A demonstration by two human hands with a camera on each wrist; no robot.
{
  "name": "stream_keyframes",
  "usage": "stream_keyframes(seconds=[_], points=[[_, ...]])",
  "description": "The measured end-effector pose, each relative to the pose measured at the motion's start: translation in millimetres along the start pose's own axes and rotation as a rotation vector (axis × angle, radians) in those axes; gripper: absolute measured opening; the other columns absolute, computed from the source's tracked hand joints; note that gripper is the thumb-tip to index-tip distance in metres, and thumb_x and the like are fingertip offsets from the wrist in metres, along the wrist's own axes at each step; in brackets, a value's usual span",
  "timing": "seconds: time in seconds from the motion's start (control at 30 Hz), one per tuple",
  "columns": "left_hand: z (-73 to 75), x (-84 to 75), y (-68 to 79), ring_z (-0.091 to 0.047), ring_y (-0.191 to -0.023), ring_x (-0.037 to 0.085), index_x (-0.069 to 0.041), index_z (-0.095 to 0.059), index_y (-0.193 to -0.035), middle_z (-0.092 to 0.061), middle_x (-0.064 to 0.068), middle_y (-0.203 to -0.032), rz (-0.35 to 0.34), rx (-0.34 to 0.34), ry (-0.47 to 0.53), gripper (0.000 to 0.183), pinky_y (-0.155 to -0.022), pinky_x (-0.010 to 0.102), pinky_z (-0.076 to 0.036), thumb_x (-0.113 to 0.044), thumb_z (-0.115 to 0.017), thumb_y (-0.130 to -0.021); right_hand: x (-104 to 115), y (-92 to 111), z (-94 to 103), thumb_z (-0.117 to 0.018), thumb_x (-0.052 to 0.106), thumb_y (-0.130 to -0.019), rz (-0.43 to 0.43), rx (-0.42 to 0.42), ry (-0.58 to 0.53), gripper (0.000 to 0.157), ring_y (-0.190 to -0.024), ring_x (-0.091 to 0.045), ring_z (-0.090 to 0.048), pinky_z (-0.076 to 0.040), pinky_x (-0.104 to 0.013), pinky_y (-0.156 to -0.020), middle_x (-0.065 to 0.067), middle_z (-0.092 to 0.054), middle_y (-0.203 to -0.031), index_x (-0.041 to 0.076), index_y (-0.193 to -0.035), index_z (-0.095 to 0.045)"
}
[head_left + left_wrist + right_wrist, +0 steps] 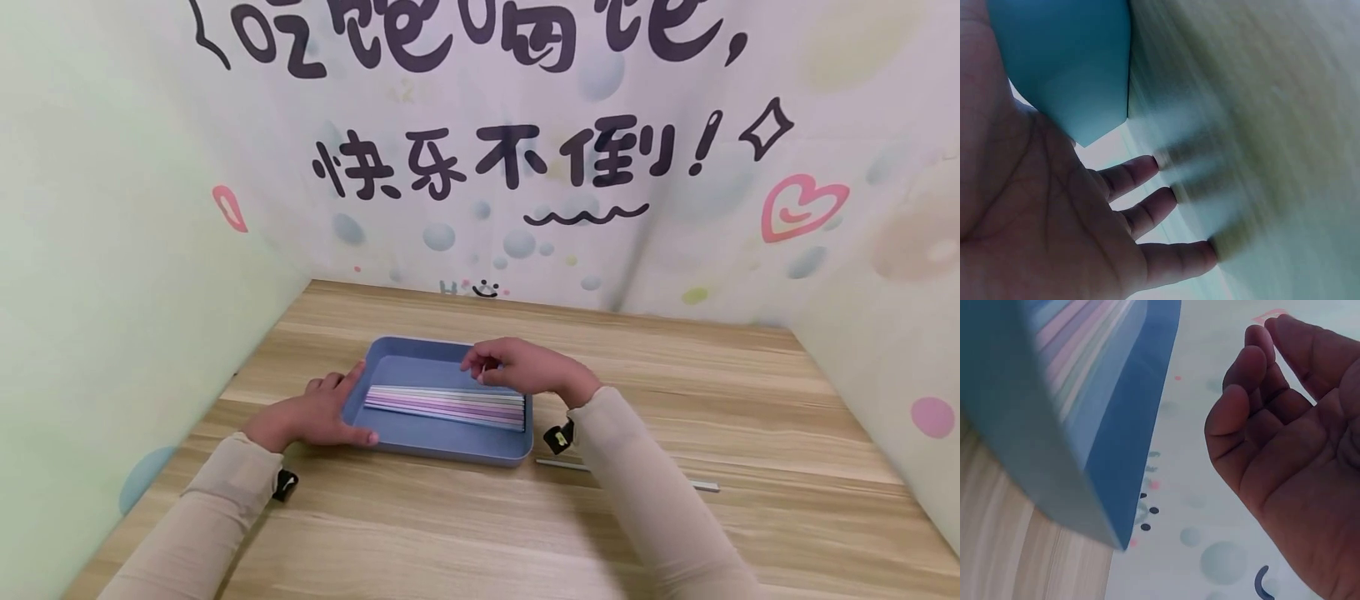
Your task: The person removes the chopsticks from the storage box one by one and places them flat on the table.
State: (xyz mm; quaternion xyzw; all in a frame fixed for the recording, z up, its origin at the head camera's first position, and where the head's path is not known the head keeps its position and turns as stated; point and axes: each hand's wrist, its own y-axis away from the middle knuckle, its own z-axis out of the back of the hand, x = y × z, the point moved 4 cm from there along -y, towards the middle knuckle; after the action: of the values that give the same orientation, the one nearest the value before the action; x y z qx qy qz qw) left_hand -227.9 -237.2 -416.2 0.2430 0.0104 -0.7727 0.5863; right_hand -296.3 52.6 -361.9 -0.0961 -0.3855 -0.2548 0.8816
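A shallow blue tray (442, 443) lies on the wooden table, holding a row of several pastel chopsticks (450, 406) in white, pink and purple. Around the tray's front left corner spreads my left hand (318, 414), thumb along the front side and index finger against the left side. In the left wrist view its other fingertips (1166, 195) reach down to the table. Over the tray's right back part hovers my right hand (525, 367), fingers loosely bent and thumb close to the index finger. Nothing shows between these fingers in the right wrist view.
One grey-white chopstick (703, 485) lies on the table right of the tray, partly hidden under my right forearm. Behind the table hangs a white printed cloth (420, 258) with dark lettering. Pale walls (112, 250) enclose the sides.
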Motion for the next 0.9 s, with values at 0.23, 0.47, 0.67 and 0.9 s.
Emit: stream_keyframes(seconds=[0.23, 0.47, 0.67, 0.9], points=[[-2.6, 1.7, -2.5, -0.029, -0.129, 0.055, 0.000, -0.004, -0.157, -0.027, 0.037, -0.146, 0.000, -0.005, 0.000, 0.126, -0.098, 0.065, -0.035, -0.069, -0.071, -0.077, 3, -20, -3.9, -0.054, 0.004, -0.101, -0.023, -0.005, 0.033, 0.022, -0.089, -0.017, -0.056, -0.048, -0.029, -0.077, -0.004, -0.063, -0.101, 0.010, -0.118, -0.065], [-1.2, 3.3, -1.7, -0.030, -0.129, 0.056, 0.001, -0.004, -0.157, -0.027, 0.037, -0.145, -0.015, -0.016, -0.007, 0.126, -0.097, 0.065, -0.035, -0.069, -0.071, -0.077, -1, -40, -13.1, -0.054, 0.003, -0.100, -0.036, -0.030, 0.111, 0.023, -0.085, -0.016, -0.055, -0.046, -0.027, -0.072, -0.004, -0.063, -0.100, 0.011, -0.118, -0.066], [-0.8, 1.6, -3.3, -0.031, -0.127, 0.055, 0.002, -0.004, -0.157, -0.028, 0.037, -0.145, -0.022, -0.022, -0.008, 0.125, -0.097, 0.064, -0.036, -0.068, -0.071, -0.077, -18, -50, -28.1, -0.054, 0.004, -0.101, -0.070, -0.026, 0.088, 0.024, -0.082, -0.016, -0.052, -0.044, -0.027, -0.071, -0.005, -0.062, -0.100, 0.003, -0.123, -0.065], [0.0, 1.4, -1.3, -0.032, -0.126, 0.055, 0.003, -0.006, -0.157, -0.029, 0.037, -0.144, -0.026, -0.026, -0.015, 0.125, -0.096, 0.064, -0.036, -0.068, -0.071, -0.077, -33, -55, -38.6, -0.057, 0.006, -0.100, -0.119, -0.028, 0.105, 0.024, -0.082, -0.015, -0.053, -0.045, -0.028, -0.072, 0.001, -0.061, -0.097, 0.008, -0.122, -0.066]])
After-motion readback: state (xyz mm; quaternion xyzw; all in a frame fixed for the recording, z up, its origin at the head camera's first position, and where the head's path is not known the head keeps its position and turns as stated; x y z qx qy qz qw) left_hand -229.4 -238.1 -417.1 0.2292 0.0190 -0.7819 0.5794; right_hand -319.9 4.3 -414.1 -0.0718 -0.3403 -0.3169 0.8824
